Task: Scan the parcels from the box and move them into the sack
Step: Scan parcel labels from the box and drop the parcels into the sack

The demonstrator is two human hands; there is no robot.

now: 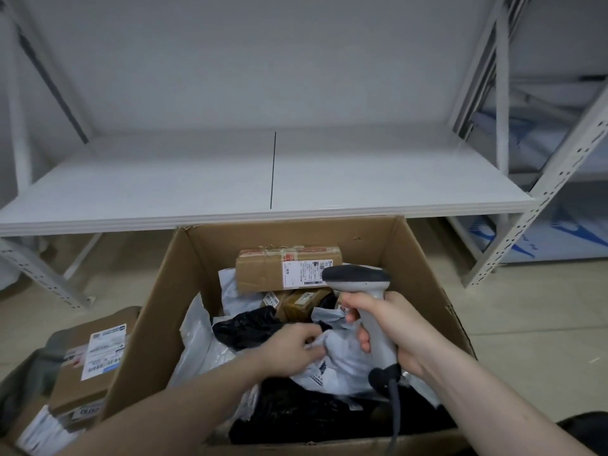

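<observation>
Left hand (289, 352) pinching white poly parcel (335, 363) inside box (154, 327), likely lifting label into view; right hand (391, 334) gripping scanner (365, 291), head aimed down at parcels; sack (33, 366) left, holding scanned boxes

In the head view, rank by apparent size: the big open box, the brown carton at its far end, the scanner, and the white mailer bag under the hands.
1. Open box: largest by far.
2. White mailer bag and brown carton: look alike; the bag is nearer and partly covered, so unranked.
3. Scanner, gripped by the right hand: smallest, though nearness enlarges it.
</observation>
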